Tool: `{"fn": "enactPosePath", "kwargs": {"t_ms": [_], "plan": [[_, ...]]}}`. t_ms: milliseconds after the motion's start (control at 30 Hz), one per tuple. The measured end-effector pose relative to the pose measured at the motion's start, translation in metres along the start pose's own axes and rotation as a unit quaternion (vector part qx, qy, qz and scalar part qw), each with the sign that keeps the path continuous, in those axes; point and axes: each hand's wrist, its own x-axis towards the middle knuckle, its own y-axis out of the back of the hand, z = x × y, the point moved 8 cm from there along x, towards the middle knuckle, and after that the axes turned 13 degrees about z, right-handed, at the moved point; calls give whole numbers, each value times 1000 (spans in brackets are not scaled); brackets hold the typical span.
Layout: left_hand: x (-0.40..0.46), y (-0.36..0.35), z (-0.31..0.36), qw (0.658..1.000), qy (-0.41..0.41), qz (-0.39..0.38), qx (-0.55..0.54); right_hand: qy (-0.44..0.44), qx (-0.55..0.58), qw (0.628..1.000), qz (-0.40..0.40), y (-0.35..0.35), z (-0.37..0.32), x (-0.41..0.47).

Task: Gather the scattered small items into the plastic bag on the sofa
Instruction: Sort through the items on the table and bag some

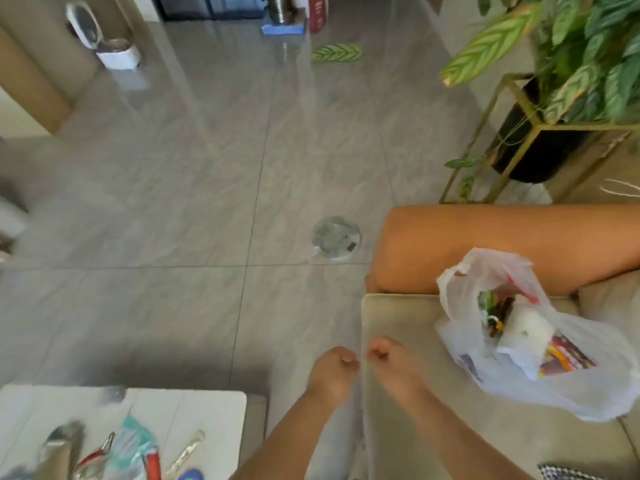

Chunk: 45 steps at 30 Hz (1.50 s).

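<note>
Two hands, left (332, 374) and right (391, 363), hover side by side just left of the bag (540, 344), fingers curled in, holding nothing visible. Bag lies open on the sofa (408, 427); more items (135, 452) wait on a table (207, 410) farther left.

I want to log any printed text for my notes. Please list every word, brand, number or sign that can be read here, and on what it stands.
No text can be read.
Plastic bag: blue print on its front, too blurred.
Red and yellow packet inside the bag: lettering blurred.
Red box on the floor far off: white marks, too small.
Packets on the white table: blurred.
</note>
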Motion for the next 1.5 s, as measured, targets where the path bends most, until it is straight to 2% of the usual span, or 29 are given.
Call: {"fn": "enactPosePath", "kwargs": {"t_ms": [100, 200, 367, 533, 733, 900, 1067, 1133, 1300, 1500], "plan": [[1, 60, -62, 997, 7, 46, 68, 52, -57, 996, -51, -67, -41, -29], [-4, 119, -129, 991, 42, 90, 85, 104, -89, 985, -108, -131, -79, -63], [-20, 190, -236, 982, 121, 138, 37, 176, -132, 959, -179, -223, -126, -117], [-41, 226, -333, 965, 198, 173, -20, 233, -174, 927, -237, -300, -149, -160], [-53, 234, -417, 943, 272, 180, -69, 273, -225, 893, -279, -364, -149, -191], [-48, 225, -466, 929, 308, 197, -54, 321, -267, 855, -307, -413, -141, -194], [-27, 206, -503, 934, 300, 192, 11, 414, -324, 787, -323, -472, -128, -187], [-17, 197, -519, 931, 300, 207, 6, 454, -348, 758, -312, -492, -121, -184], [8, 176, -547, 926, 306, 221, -5, 548, -426, 652, -303, -534, -94, -183], [35, 163, -556, 927, 286, 224, 94, 568, -428, 640, -291, -561, -74, -175]]}}
